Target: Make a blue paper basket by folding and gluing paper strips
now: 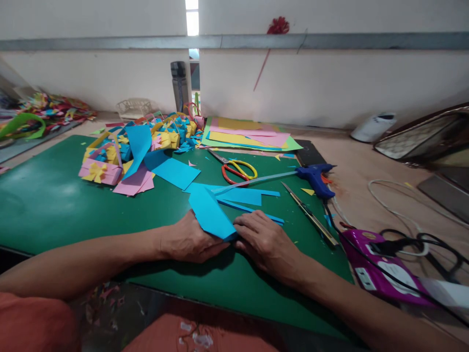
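Here, a folded blue paper piece (212, 213) is held up just above the near middle of the green mat, its long axis slanting from the far left down to the near right, with a narrow folded edge along its lower right end. The left hand (192, 238) pinches it from the left and below. The right hand (266, 244) has its bent fingers against the lower right end; whether they pinch it I cannot tell.

Beyond lie flat blue paper strips (244, 196), scissors (240, 171) with open handles, a cutter (311, 215) slanting toward the near right, and a blue glue gun (315, 178) with a long glue stick (258, 181) pointing left.

To the left, a pink paper basket (100, 172) bears a yellow bow; blue bits show at its top, though whether inside or behind is unclear. More yellow and blue baskets (170, 134) crowd behind.

The green mat (47, 186) covers most of the table; a dark-capped bottle (179, 88) stands upright by the pale wall (326, 83).
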The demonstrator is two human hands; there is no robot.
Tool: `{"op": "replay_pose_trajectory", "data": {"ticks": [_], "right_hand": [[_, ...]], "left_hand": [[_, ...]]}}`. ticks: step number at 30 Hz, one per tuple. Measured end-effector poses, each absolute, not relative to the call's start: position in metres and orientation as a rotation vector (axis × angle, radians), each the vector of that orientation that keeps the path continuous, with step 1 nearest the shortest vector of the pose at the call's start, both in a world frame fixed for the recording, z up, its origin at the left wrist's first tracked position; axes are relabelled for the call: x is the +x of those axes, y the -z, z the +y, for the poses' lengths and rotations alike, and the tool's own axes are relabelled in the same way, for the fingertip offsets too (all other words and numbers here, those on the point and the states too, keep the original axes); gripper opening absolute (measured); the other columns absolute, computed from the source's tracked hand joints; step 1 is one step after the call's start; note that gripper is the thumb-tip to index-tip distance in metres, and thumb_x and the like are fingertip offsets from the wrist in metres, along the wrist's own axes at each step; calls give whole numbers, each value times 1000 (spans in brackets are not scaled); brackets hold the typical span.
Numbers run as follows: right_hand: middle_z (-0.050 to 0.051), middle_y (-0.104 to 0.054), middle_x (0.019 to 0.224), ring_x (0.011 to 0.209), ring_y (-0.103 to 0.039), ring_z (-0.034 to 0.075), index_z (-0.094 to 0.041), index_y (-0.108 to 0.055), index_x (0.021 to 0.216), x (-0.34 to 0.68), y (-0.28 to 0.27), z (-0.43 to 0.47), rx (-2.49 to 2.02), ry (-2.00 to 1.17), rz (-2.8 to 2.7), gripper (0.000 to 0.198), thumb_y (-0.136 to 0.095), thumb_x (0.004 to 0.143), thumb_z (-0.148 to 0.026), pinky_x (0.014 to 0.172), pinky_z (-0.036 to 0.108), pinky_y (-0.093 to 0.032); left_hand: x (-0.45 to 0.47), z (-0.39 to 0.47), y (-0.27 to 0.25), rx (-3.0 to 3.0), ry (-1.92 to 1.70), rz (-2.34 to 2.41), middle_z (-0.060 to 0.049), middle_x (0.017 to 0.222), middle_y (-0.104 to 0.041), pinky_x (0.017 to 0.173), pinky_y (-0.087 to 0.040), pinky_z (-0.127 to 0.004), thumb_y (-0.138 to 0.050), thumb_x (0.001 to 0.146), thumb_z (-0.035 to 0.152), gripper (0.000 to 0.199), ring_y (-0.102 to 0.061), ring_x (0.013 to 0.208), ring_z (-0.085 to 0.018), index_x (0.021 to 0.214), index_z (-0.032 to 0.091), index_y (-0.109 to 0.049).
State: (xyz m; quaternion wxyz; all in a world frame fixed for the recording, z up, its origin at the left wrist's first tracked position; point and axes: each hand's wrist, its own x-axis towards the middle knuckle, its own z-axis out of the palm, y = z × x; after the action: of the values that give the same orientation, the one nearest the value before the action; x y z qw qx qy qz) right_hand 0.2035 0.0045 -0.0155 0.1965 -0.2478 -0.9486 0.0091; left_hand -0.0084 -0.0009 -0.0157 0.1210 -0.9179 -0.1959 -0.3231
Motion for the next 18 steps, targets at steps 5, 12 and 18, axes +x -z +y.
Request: {"op": "replay_pose_trajectory", "data": {"ticks": [5,12,18], "right_hand": [[11,-64,93,82,-55,20,-14,-58,91,204,16,4,-700,-29,-2653,12,-49,87,-22,76,37,-40],[9,-64,90,81,-54,20,-15,-58,87,202,16,5,-697,18,-2642,11,-49,87,-22,75,37,-41],[10,-64,90,81,-54,20,-13,-59,90,202,16,4,-686,12,-2648,13,-51,87,-23,73,36,-41]], "left_hand": [[-9,-1,17,-2704,920,-592,1,58,-55,54,-28,-29,-46,87,23,18,-49,56,-13,71,18,-55],[-9,1,20,-2759,964,-656,1,55,-54,56,-32,-29,-53,83,33,24,-51,56,-14,64,18,-57],[-8,1,18,-2760,995,-665,1,53,-55,58,-35,-27,-53,83,26,19,-50,56,-13,67,17,-60]]}}
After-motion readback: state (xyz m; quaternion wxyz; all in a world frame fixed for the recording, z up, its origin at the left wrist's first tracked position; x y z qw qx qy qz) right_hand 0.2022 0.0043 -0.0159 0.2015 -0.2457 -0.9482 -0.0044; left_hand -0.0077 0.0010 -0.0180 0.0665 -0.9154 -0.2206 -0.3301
